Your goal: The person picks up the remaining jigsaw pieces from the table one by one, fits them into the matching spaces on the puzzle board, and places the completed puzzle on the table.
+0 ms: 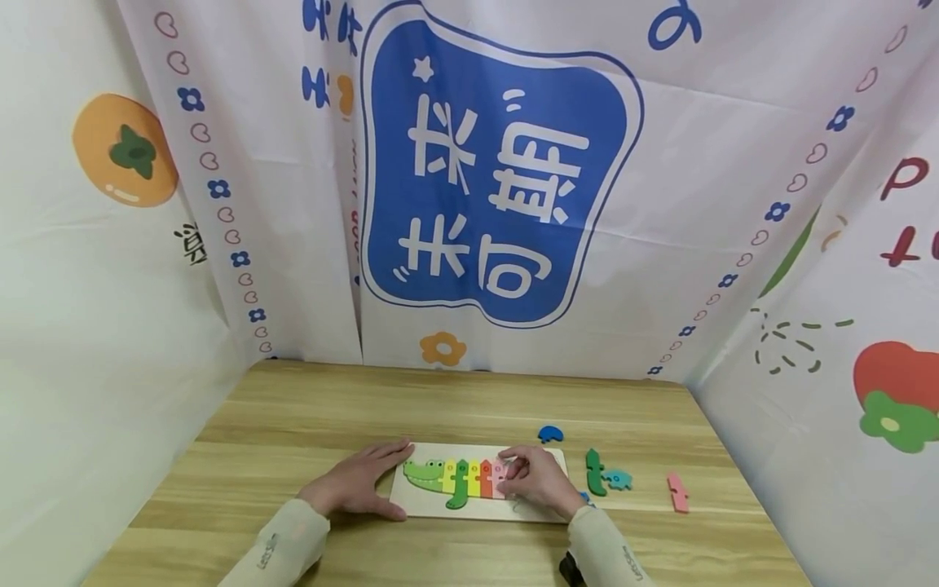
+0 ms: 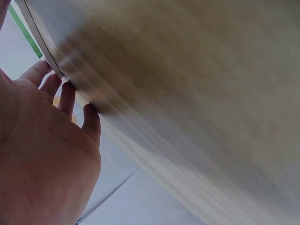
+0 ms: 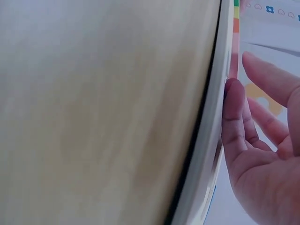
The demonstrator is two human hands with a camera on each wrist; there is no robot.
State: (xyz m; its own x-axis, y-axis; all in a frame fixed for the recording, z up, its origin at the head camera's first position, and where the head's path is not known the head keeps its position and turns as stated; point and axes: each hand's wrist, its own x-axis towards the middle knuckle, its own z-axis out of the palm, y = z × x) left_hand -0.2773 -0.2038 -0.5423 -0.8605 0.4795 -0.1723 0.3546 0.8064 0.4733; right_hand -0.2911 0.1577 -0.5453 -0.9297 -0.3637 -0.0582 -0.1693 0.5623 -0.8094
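Wooden crocodile puzzle board, pale and rectangular, lies flat at lower centre of the head view on a light wood-grain surface. Set into it are a green crocodile head and a row of coloured body pieces in yellow, green, orange and pink. The left hand rests with straight, relaxed fingers on the surface, fingertips touching the board's left edge. The right hand lies over the board's right part, its fingers bent down onto the pink piece; it seems to press rather than grip it, though the view is too small to be sure. To the right of the board lie loose pieces: a blue one above its upper right corner, then a green one, a teal one, and a pink one farthest right. Both wrist views are blurred, showing only palm and board edge.
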